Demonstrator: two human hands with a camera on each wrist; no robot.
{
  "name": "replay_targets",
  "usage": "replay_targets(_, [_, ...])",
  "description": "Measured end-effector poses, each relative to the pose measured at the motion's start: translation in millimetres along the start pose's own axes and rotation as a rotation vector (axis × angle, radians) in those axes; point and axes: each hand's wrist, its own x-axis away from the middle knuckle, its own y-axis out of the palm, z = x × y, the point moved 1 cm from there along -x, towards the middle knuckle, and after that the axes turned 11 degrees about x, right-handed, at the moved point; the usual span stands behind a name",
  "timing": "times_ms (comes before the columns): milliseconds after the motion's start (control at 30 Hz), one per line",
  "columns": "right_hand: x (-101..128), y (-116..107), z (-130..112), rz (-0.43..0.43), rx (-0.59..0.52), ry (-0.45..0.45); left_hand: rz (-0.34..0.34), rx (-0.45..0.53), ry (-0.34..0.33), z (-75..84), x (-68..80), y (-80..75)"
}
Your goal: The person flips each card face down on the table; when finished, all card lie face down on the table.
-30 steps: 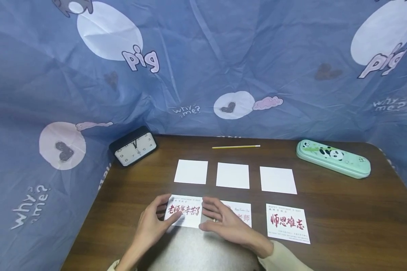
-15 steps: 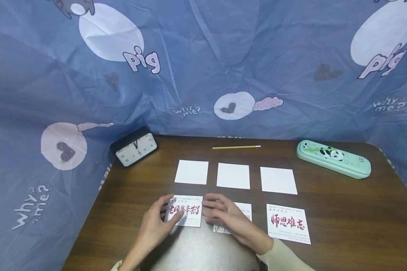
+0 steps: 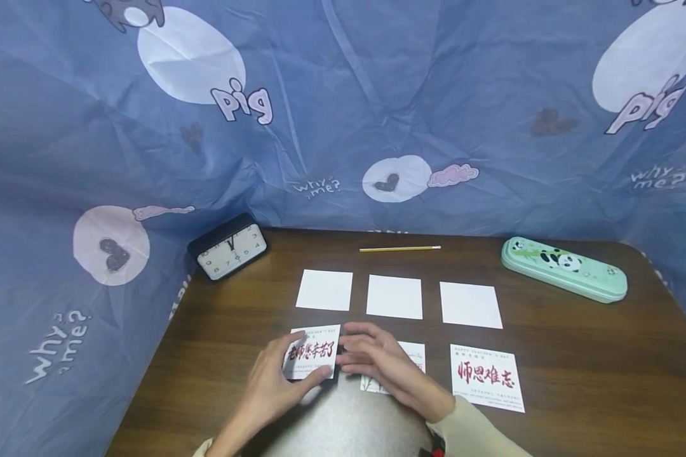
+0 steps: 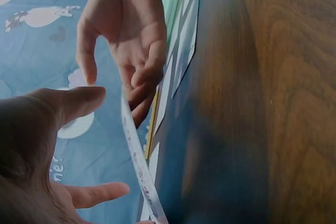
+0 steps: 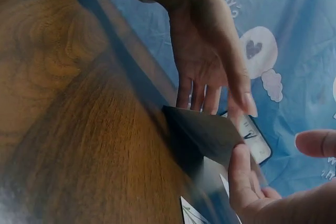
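In the head view, a white greeting card with red characters is lifted and tilted off the table. My left hand holds its left side, index finger over the top corner and other fingers behind it; the left wrist view shows the thumb apart from the card. At the card's right edge are the extended fingers of my right hand; in the right wrist view its index finger touches the card's dark underside. Below the right hand lies a second printed card, partly hidden.
A third printed card lies to the right on the brown table. Behind are three blank white cards in a row, a yellow pencil, a black clock and a green pencil case. Blue patterned fabric surrounds the table.
The left-hand card has risen off the table and tilted, shifting slightly right. My left fingers have come further over it. My right hand's fingers have moved to its right edge.
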Motion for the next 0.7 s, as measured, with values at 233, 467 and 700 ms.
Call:
replay_targets(233, [-10, 8, 4, 0.002, -0.004, 0.04, -0.001, 0.022, 0.005, 1.3, 0.7, 4.7])
replay_targets(467, [-13, 13, 8, 0.002, 0.001, 0.057, -0.023, 0.031, 0.016, 1.9, 1.8, 6.0])
replay_targets(700, [-14, 15, 10, -0.03, 0.014, 0.067, -0.057, 0.095, 0.026, 2.9, 4.8, 6.4])
